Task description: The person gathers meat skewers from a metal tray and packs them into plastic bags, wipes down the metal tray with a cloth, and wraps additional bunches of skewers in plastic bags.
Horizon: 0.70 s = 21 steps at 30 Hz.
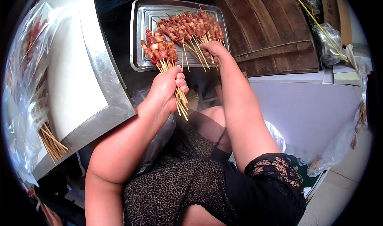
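Note:
My left hand [170,86] is closed round the sticks of a bunch of meat skewers [158,48]. Their meat ends point up over the left part of a metal tray [137,30], and the bare stick ends poke out below my fist. At the tray's near right edge, my right hand [213,51] is closed on the stick ends of skewers that belong to a pile [191,26]. That pile of raw-looking red meat covers the right part of the tray, its sticks fanned toward me. How many sticks my right fingers grip is hidden.
On the left stands a white table [76,78] with a metal edge, carrying a clear plastic bag [30,78] of more skewers. Brown wooden boards [263,22] lie right of the tray. Further right are a pale panel [303,106] and a crumpled plastic bag [329,44].

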Available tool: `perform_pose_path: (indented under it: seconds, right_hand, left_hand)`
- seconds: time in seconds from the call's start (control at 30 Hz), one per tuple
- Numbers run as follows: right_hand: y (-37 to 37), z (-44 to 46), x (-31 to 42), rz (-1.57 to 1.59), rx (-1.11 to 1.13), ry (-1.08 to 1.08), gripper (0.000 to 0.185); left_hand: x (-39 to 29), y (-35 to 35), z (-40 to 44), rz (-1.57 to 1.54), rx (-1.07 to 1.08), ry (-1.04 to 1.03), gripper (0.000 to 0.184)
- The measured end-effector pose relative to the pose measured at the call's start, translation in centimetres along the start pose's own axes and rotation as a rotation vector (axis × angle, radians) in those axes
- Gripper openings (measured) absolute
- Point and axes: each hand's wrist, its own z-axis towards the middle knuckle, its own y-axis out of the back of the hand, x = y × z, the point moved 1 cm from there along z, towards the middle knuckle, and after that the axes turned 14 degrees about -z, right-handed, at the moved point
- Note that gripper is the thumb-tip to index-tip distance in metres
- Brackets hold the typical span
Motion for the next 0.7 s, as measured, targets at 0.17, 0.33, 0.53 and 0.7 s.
perform_pose_path:
  seconds: [0.17, 0.33, 0.53, 0.7]
  right_hand:
    - [-0.6, -1.3, 1.3, -0.043, -0.036, -0.043, 0.022]
    - [-0.8, -0.5, 0.9, -0.082, -0.054, 0.015, 0.019]
    - [-1.0, 0.4, 0.1, 0.024, -0.031, 0.1, 0.016]
    - [-1.5, 1.7, -0.7, -0.043, -0.078, 0.173, 0.015]
  left_hand:
    - [0.0, -0.1, -0.2, -0.007, -0.007, -0.009, 0.008]
    - [0.0, -0.1, -0.2, 0.013, 0.002, -0.011, 0.007]
    - [0.0, -0.1, -0.3, 0.006, -0.009, -0.013, 0.007]
    - [0.0, 0.1, -0.2, -0.006, -0.008, -0.015, 0.007]
